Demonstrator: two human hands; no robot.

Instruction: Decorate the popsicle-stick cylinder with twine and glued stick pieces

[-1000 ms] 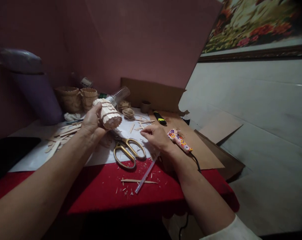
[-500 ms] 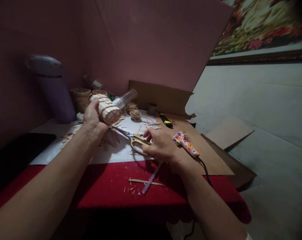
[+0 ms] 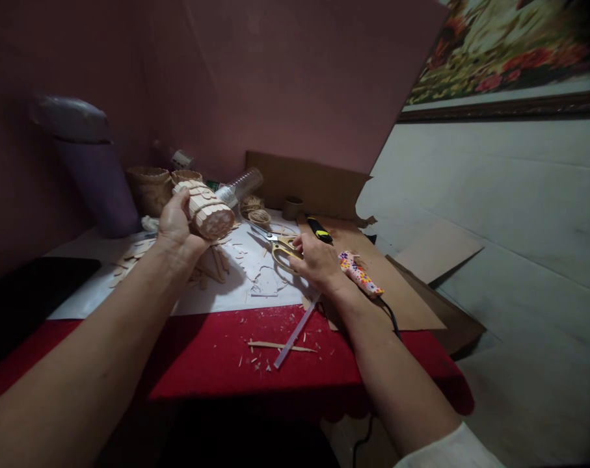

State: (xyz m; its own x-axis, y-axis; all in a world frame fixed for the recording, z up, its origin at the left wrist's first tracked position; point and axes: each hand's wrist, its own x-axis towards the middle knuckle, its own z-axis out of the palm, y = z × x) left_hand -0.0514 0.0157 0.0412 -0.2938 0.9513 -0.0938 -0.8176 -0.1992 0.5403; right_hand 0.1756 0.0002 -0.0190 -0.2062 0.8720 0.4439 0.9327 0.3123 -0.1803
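The left grip is closed around the cup, a tilted cylinder clad in pale slats, above the paper on the counter. The right grip is closed on the gold handles of the scissors, whose blades point toward the twine. Beside the right wrist, the glue gun lies on cardboard, the cutter beyond it. Nearest the viewer, a glue stick crosses a wooden stick.
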